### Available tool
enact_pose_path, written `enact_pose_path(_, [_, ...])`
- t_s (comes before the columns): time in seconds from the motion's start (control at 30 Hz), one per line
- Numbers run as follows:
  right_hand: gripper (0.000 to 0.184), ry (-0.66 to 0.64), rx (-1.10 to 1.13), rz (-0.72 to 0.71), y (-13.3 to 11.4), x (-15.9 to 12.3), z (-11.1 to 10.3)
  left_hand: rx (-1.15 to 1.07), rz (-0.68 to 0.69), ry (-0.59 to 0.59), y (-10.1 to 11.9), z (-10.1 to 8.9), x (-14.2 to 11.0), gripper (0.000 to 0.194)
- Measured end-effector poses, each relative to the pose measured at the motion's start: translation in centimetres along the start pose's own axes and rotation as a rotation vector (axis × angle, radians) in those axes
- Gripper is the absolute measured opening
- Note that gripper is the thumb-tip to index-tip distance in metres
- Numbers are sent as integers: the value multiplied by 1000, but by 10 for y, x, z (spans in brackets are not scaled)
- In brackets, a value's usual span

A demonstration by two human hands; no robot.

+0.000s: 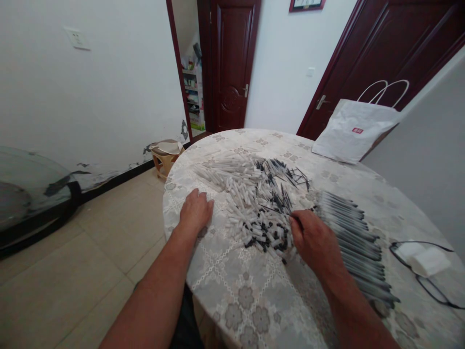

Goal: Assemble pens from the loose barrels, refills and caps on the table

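A big loose pile of pen parts lies on the round table: whitish pen barrels, dark thin pen refills and small black-and-white end pieces. My left hand rests on the cloth just left of the pile, its fingers loosely spread and holding nothing visible. At the pile's right edge, my right hand pinches what looks like a dark refill between thumb and fingers; its tip points left over the pile. Right of that hand, a row of assembled-looking pens lies side by side, partly hidden by my forearm.
A patterned cloth covers the table. Eyeglasses and a folded white tissue lie at the right. A white paper bag stands at the far right edge. A stool and a fan are to the left.
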State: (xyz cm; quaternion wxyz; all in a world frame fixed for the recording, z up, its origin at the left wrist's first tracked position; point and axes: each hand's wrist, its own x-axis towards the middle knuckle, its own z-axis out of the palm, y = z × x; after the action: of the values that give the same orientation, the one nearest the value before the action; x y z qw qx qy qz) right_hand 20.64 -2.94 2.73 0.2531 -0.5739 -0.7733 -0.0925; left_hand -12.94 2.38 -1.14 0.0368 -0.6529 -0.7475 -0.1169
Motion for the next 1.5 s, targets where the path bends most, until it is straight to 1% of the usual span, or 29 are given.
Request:
enact_pose_path(0.13, [13, -6, -18, 8, 2, 0, 1, -65, 173, -14, 24, -3, -10, 34])
enact_pose_path(0.23, [11, -7, -56, 46, 3, 0, 5, -148, 270, -39, 34, -2, -11, 34])
enact_pose_path(0.3, [10, -2, -89, 87, 5, 1, 9, -190, 279, -45, 35, -1, -8, 36])
enact_pose_path(0.37, [11, -3, -111, 116, 4, 2, 15, -206, 285, -52, 35, 1, -3, 42])
enact_pose_path(0.43, [12, -19, -107, 118, 2, 5, 22, -196, 316, -73, 36, 1, 3, 50])
enact_pose_path(0.47, [13, -31, -100, 113, 1, 6, 26, -184, 336, -85, 38, 2, 6, 50])
enact_pose_path(0.6, [14, -103, -65, 89, -7, 13, 44, -137, 385, -82, 46, 4, 12, 36])
enact_pose_path(0.7, [14, -155, -26, 81, -8, 16, 52, -119, 407, -68, 50, 8, 13, 34])
enact_pose_path(0.77, [15, -168, 1, 73, -6, 16, 52, -110, 425, -75, 51, 9, 13, 33])
enact_pose_path(1.0, [16, -220, 109, 20, 5, 6, 39, -145, 512, -94, 55, 4, 7, 28])
enact_pose_path(1.23, [17, -269, 164, -15, 8, 1, 10, -195, 618, -129, 62, 6, -7, 24])
enact_pose_path(1.37, [14, -231, 150, -4, 9, 2, -5, -250, 631, -118, 61, 2, -10, 24])
enact_pose_path(1.5, [10, -150, 83, 65, 12, 4, -10, -379, 595, -132, 55, -2, -9, 27])
